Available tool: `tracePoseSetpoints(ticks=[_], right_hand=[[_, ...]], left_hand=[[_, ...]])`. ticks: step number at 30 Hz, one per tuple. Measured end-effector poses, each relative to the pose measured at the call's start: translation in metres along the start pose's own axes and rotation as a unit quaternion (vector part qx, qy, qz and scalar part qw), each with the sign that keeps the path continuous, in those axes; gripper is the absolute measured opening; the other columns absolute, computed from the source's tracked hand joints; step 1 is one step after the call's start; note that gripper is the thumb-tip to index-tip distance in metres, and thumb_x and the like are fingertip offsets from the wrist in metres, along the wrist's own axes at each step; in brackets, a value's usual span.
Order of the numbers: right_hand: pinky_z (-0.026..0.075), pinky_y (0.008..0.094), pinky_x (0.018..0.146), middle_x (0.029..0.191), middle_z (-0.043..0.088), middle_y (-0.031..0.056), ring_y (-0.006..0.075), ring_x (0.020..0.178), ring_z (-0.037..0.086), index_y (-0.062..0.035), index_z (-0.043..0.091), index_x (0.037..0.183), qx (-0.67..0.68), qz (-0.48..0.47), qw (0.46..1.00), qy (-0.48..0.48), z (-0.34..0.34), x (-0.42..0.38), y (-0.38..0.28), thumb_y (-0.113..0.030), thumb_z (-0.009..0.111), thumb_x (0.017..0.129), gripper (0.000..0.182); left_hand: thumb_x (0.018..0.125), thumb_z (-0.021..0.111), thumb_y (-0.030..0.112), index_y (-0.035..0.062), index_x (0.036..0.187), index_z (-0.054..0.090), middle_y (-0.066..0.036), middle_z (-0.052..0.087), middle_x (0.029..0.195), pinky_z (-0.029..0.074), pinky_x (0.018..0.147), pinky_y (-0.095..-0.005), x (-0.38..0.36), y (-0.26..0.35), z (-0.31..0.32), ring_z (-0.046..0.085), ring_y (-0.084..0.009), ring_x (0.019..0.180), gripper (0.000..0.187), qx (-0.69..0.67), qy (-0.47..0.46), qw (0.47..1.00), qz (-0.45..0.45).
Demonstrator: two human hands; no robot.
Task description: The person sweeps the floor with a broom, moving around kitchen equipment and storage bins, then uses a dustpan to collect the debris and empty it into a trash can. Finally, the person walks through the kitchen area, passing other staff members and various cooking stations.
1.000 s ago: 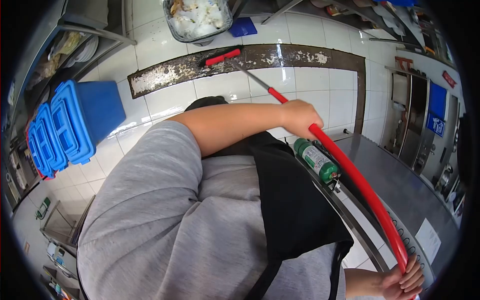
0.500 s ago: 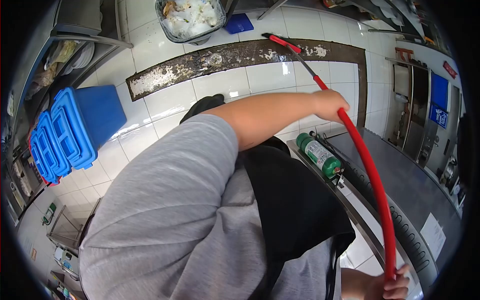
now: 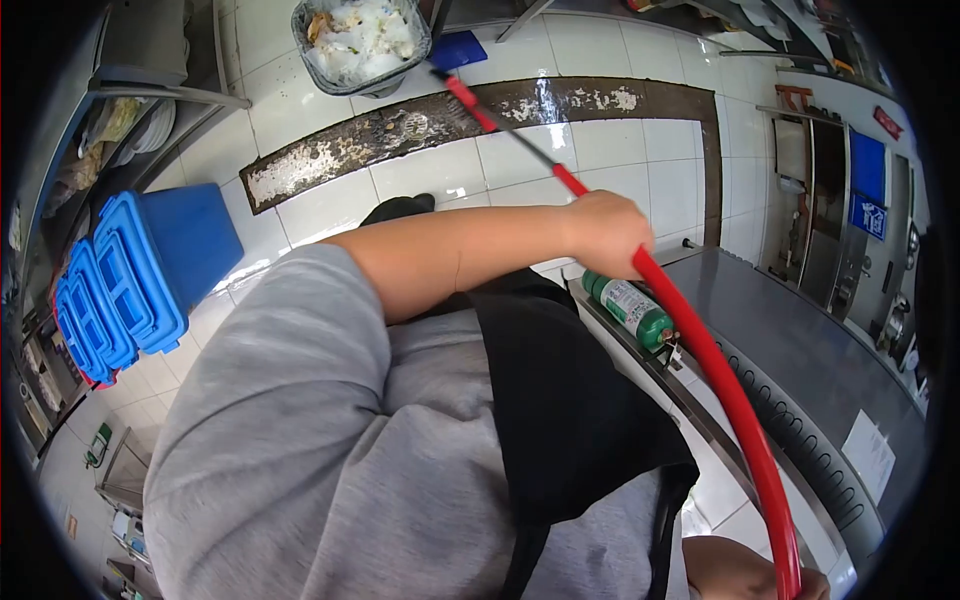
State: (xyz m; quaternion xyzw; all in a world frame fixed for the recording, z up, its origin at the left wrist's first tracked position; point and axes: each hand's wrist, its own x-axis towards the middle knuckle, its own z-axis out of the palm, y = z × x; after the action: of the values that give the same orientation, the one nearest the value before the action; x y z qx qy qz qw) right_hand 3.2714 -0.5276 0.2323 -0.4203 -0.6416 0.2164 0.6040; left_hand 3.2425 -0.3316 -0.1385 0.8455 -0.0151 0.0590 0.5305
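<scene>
red pole [image 3: 722, 375], one: left hand [image 3: 605, 232], fingers closed around upper part; right hand [image 3: 814, 584], partly out of frame, fingers gripping lower; blurred red head [image 3: 464, 96] at worn floor strip [image 3: 365, 145].

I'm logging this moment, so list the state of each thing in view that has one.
Red handle: slanted, held
Left grip: closed around it
Right grip: at it, partly cut off, closure unclear
Tool head: blurred, contact unclear
Blue bins: lidded, shut
Waste bin: open, well filled
Green cylinder: upright or lying unclear
Dark floor strip: patchy, worn
</scene>
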Motion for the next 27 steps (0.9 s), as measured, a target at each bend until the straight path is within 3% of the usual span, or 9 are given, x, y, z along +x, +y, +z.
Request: tracePoseSetpoints(ticks=[4,6,7,9,12,16,18,22,27], right_hand=[[0.048,0.0243,0.057,0.066,0.046,-0.0048,0.0066,0.056,0.047,-0.0126,0.048,0.08,-0.08,0.011,0.993,-0.085,0.01,0.007,0.023,-0.04,0.044,0.099,0.033],[0.047,0.0278,0.055,0.067,0.05,0.0005,0.008,0.055,0.046,-0.0101,0.048,0.085,-0.134,0.028,0.984,-0.117,0.019,-0.001,0.063,-0.052,0.044,0.095,0.044],[0.046,0.027,0.055,0.065,0.048,-0.0008,0.008,0.054,0.045,-0.011,0.047,0.084,-0.145,0.044,0.979,-0.139,0.029,0.0,0.086,-0.053,0.044,0.094,0.043],[0.044,0.0263,0.054,0.063,0.046,-0.0021,0.0079,0.053,0.043,-0.0118,0.046,0.084,-0.153,0.058,0.972,-0.169,0.036,0.005,0.096,-0.054,0.045,0.093,0.043],[0.041,0.023,0.056,0.06,0.04,-0.0068,0.0068,0.053,0.042,-0.0155,0.042,0.074,-0.025,0.002,0.996,-0.082,0.038,0.009,0.082,-0.055,0.048,0.092,0.044],[0.041,0.0207,0.056,0.06,0.039,-0.0087,0.0051,0.055,0.043,-0.0176,0.041,0.072,0.034,0.021,0.998,-0.047,0.026,0.011,0.057,-0.053,0.052,0.092,0.042],[0.042,0.0199,0.056,0.06,0.039,-0.0092,0.0042,0.055,0.043,-0.0176,0.041,0.071,0.063,0.034,0.997,-0.029,0.029,0.011,0.046,-0.048,0.054,0.093,0.04],[0.041,0.0197,0.055,0.059,0.038,-0.0102,0.0034,0.053,0.039,-0.0173,0.041,0.074,0.061,-0.015,0.998,-0.006,0.02,0.029,0.003,-0.04,0.051,0.096,0.034],[0.04,0.022,0.056,0.062,0.04,-0.0082,0.0055,0.054,0.04,-0.0175,0.041,0.075,-0.037,0.025,0.994,-0.099,0.042,0.016,0.057,-0.05,0.046,0.096,0.038]], left_hand=[[0.073,0.068,0.028,0.0091,0.065,0.058,-0.012,0.059,0.065,0.046,0.063,-0.0445,0.051,-0.037,0.021,0.061,-0.0338,0.07,0.023,-0.024,0.05,0.997,0.046],[0.073,0.067,0.019,0.0074,0.067,0.054,-0.012,0.059,0.07,0.046,0.067,-0.0429,0.071,-0.084,0.05,0.059,-0.0336,0.074,0.018,-0.061,0.231,0.964,0.118],[0.073,0.067,0.019,0.0074,0.067,0.054,-0.012,0.059,0.07,0.046,0.067,-0.0429,0.067,-0.094,0.054,0.059,-0.0336,0.074,0.018,-0.06,0.236,0.963,0.116],[0.074,0.065,0.013,0.0064,0.068,0.051,-0.013,0.057,0.071,0.045,0.069,-0.0419,0.051,-0.109,0.053,0.058,-0.0341,0.077,0.016,-0.076,0.111,0.991,0.03],[0.074,0.066,0.019,0.0066,0.066,0.053,-0.013,0.057,0.066,0.044,0.062,-0.0438,0.005,-0.071,0.018,0.058,-0.0351,0.069,0.02,-0.078,0.058,0.995,0.002],[0.075,0.066,0.023,0.0069,0.065,0.053,-0.013,0.056,0.063,0.044,0.06,-0.0446,-0.046,-0.053,0.004,0.058,-0.0355,0.065,0.022,-0.056,0.061,0.997,-0.003],[0.075,0.065,0.024,0.0078,0.064,0.054,-0.013,0.056,0.062,0.045,0.061,-0.0448,-0.061,-0.036,-0.001,0.058,-0.0356,0.065,0.023,-0.052,0.032,0.996,-0.057],[0.071,0.066,0.023,0.0092,0.064,0.057,-0.013,0.057,0.062,0.046,0.063,-0.0462,-0.033,0.011,-0.008,0.06,-0.0353,0.067,0.018,-0.047,0.114,0.992,0.009],[0.073,0.066,0.024,0.0077,0.068,0.058,-0.014,0.058,0.064,0.046,0.061,-0.0454,0.024,-0.063,0.022,0.058,-0.0367,0.067,0.019,-0.085,0.133,0.986,0.046]])
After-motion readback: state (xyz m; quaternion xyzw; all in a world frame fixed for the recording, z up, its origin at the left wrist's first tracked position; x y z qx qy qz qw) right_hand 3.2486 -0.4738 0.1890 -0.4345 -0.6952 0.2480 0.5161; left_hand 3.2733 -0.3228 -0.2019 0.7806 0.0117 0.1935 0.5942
